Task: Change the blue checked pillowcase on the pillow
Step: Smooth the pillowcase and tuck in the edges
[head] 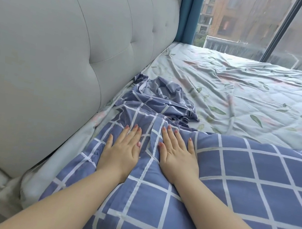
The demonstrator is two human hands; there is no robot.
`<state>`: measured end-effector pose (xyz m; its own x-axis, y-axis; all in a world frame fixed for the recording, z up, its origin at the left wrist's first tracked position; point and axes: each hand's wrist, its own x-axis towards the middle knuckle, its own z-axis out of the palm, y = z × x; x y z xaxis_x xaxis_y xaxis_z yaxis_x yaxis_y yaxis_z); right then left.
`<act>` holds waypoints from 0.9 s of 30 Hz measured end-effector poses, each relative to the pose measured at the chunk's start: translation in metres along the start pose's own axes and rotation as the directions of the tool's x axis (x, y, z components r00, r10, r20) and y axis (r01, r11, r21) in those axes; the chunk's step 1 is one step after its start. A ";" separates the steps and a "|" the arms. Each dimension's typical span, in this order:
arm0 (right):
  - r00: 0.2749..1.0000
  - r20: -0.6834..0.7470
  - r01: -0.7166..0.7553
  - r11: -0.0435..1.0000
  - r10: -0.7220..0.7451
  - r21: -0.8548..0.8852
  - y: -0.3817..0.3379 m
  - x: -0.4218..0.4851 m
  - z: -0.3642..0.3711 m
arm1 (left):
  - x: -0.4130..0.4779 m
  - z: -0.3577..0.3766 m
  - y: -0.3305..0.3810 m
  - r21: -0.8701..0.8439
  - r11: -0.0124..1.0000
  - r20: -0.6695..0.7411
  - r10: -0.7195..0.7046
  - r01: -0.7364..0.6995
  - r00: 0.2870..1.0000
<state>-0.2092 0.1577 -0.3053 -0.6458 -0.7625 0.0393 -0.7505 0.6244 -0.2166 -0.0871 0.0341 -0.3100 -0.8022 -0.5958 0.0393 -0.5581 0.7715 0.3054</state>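
Seen from the head camera, the pillow (251, 199) in its blue checked pillowcase (152, 203) lies near, beside the grey headboard (56, 59) on the left. The left hand (121, 149) and right hand (177, 154) rest flat on its far-left end, fingers straight and only slightly apart, pinching nothing. Just beyond the fingertips a crumpled heap (160, 98) of the same checked cloth sits on the flowered sheet (248, 94). Flat palms may press in the folds between the hands, and the matching heap could be mistaken for the fresh case.
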 end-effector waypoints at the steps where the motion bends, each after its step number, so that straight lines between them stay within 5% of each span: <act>1: 1.000 0.000 0.000 1.000 0.000 0.000 0.001 0.004 0.001 | 0.004 0.002 -0.001 0.009 1.000 -0.012 0.001 -0.001 1.000; 11: 1.000 -0.001 -0.005 1.000 0.005 -0.013 0.011 0.055 0.009 | 0.047 0.015 -0.005 0.077 0.997 -0.105 -0.023 0.031 0.994; 20: 0.999 0.036 0.023 0.996 -0.026 0.082 -0.003 -0.010 -0.017 | -0.011 -0.005 -0.009 -0.043 0.999 0.063 0.015 -0.012 0.998; 24: 0.984 0.101 0.137 0.988 -0.144 0.069 0.013 -0.053 -0.046 | -0.020 -0.029 -0.007 -0.127 0.983 0.139 -0.118 0.136 0.983; 27: 0.998 0.057 -0.004 0.995 0.009 -0.103 0.065 -0.060 -0.078 | -0.010 -0.060 0.019 -0.357 0.899 0.071 -0.245 0.254 0.967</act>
<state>-0.2302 0.2568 -0.2451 -0.6438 -0.7649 -0.0181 -0.7586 0.6412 -0.1154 -0.0772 0.0415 -0.2471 -0.6542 -0.7490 -0.1044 -0.6296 0.4630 0.6239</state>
